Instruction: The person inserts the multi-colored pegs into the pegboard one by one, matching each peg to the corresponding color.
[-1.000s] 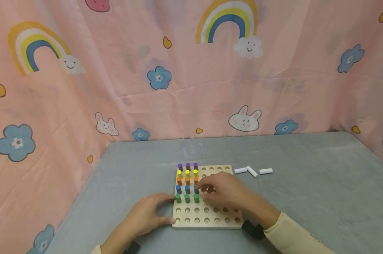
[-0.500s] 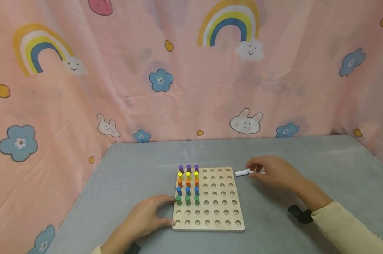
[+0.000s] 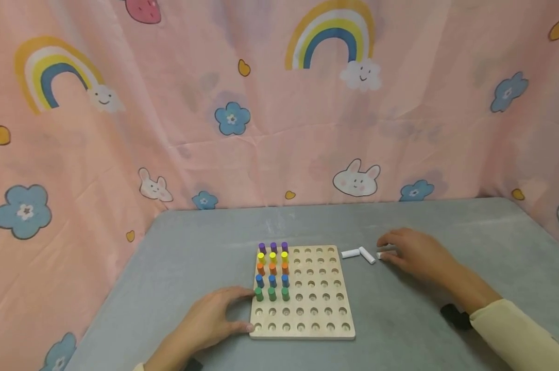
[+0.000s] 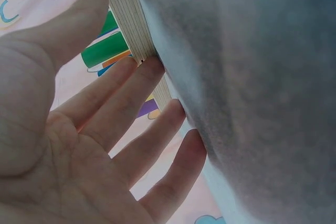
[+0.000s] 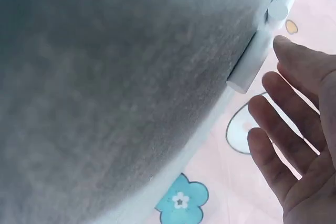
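My left hand (image 3: 209, 317) rests its thumb and fingertips against the left edge of a wooden pegboard (image 3: 325, 332). In the left wrist view, its fingers (image 4: 123, 103) reach along the board's layered side, near a green peg (image 4: 105, 49). Beyond the board's far right corner, my right hand (image 3: 420, 257) hovers at a white peg (image 5: 249, 64) lying on the table. Its thumb (image 5: 296, 56) is right beside that peg, the other fingers spread apart, nothing pinched. Two more white pegs, one straight (image 3: 351, 253) and one slanted (image 3: 367, 255), lie between this hand and the board.
On the board's left side, upright pegs stand three to a row: purple (image 3: 273, 248), yellow (image 3: 273, 257), orange (image 3: 272, 269), blue (image 3: 272, 281) and green (image 3: 272, 294). Bare holes cover the right and front. Behind the grey table (image 3: 205, 232) hangs a pink printed curtain (image 3: 279, 144).
My right hand has left the pegs on the board and moved right, passing over the white pegs to the rightmost one. The left hand stays at the board's edge.
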A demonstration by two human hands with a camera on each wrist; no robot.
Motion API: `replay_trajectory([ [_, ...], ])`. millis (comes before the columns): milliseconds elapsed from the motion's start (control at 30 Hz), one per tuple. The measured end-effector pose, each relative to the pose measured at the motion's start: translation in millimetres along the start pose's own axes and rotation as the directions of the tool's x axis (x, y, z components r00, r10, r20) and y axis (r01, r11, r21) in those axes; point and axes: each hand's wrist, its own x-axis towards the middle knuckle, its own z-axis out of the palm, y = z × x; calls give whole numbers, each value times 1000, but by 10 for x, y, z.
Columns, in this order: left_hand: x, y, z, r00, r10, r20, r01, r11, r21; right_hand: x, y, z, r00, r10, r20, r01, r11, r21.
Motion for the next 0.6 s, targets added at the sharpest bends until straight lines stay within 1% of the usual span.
replay_trajectory([
  [100, 6, 2, 6, 1000, 5, -5, -5, 1000, 5, -29, -8, 21, 1000, -4, 4, 4, 1000, 13],
  [300, 0, -11, 12, 1000, 0, 2, 0, 1000, 13, -69, -36, 68, 999, -6, 49, 4, 999, 40],
  [433, 0, -4, 6, 1000, -4, 2, 4, 1000, 9, -68, -38, 93, 999, 3, 41, -5, 999, 49],
  [600, 6, 17, 0, 1000, -15, 5, 15, 1000, 9, -57, -35, 97, 1000, -8, 29, 6, 999, 48],
])
